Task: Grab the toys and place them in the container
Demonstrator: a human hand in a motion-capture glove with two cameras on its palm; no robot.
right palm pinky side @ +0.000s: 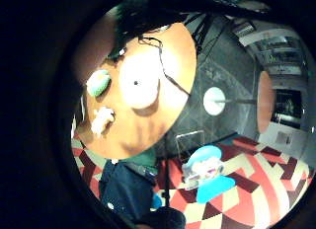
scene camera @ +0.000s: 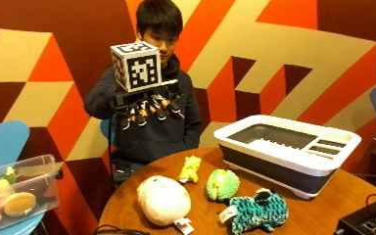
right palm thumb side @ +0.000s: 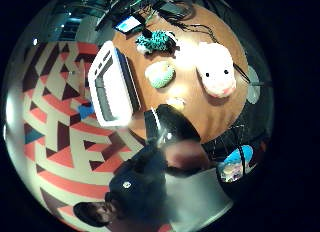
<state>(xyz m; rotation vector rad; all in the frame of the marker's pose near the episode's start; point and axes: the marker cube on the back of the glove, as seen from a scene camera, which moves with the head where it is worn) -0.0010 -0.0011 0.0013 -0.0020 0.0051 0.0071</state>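
Person in a dark hoodie sits behind a round wooden table (scene camera: 318, 215). Gloved right hand (scene camera: 146, 108) is raised in the air at chest height, well above the tabletop, palm down toward the table. Fingers hang loosely spread and relaxed, holding nothing, touching nothing.

Four toys lie on the tabletop, none in the container. Large white rounded plush toy (scene camera: 164, 199) with small dark eyes sits near the table edge closest to the outside camera, a white tag at its end. Small yellow plush toy (scene camera: 190, 169) lies toward the person's edge of the table, just beside the white plush but apart from it. Green ribbed rounded plush toy (scene camera: 222, 184) sits mid-table, between the yellow toy and the container. Teal-and-black knitted plush toy (scene camera: 258, 210) lies near the camera-side edge, just beside the green one, a white tag next to it.

Rectangular container with white rim and dark grey walls (scene camera: 286, 151) stands at the table's far side from the white plush, near the edge; small slotted compartments at one end. Can't tell what is inside.

Thumb-side palm view looks down on the whole tabletop: container by one edge, teal toy, green toy and white plush spread across the wood, small yellow toy nearest the person.

Black device (scene camera: 370, 223) with cables sits at the table edge past the teal toy. Clear plastic bin of assorted items (scene camera: 15, 193) rests on a blue chair (scene camera: 2, 139) beside the table.
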